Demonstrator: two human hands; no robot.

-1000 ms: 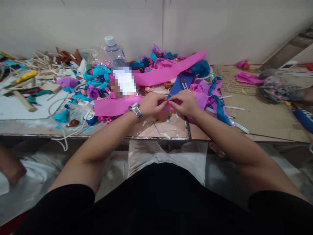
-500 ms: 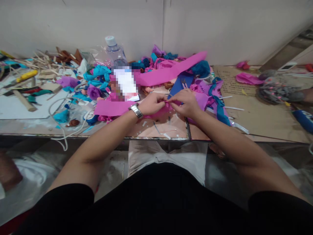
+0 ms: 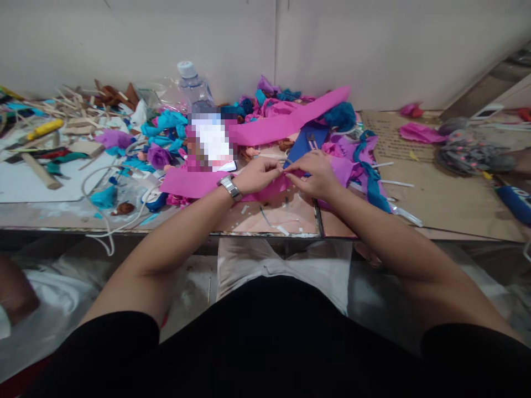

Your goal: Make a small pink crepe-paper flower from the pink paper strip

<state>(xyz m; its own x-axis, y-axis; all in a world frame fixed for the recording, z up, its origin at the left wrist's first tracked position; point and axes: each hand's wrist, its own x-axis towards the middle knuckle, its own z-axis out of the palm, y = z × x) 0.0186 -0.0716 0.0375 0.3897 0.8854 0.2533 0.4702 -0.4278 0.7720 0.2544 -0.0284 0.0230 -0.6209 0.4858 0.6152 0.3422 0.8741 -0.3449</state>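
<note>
My left hand (image 3: 258,174), with a silver watch on its wrist, and my right hand (image 3: 314,176) meet at the middle of the table, fingertips pinched together. Both grip the end of a long pink crepe paper strip (image 3: 194,183) that trails off to the left across the table. The paper bunches under my fingers, and a thin stick seems to poke out between them. A second pink strip (image 3: 290,120) lies diagonally behind my hands.
Paper flowers and scraps in teal (image 3: 170,122), purple (image 3: 159,156) and blue pile up behind. A water bottle (image 3: 194,88) stands at the back. Wooden sticks and tools (image 3: 45,130) lie left, a white cord (image 3: 108,235) hangs off the front edge, cardboard (image 3: 435,188) covers the right.
My hands shifted slightly while working the strip's end, which bunched up more. The strip's left part dropped from taut to lying slanted on the table.
</note>
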